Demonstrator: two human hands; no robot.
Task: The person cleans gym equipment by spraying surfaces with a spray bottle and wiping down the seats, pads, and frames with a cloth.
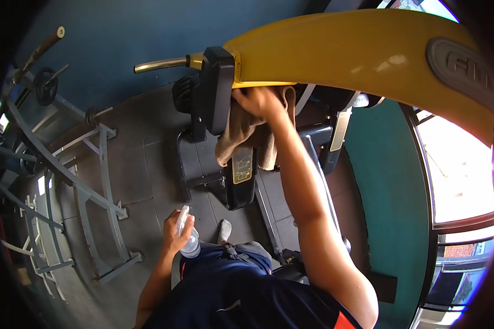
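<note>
Holding the bottle (191, 245) in our curled left hand (175, 234), near left, we judge it light, slick, best gripped round its neck; the cloth (240, 131), farther off, looks soft and limp, best bunched, and hangs beneath our right hand (258, 102) by the yellow beam (335, 52), though we cannot tell how its fingers close
</note>
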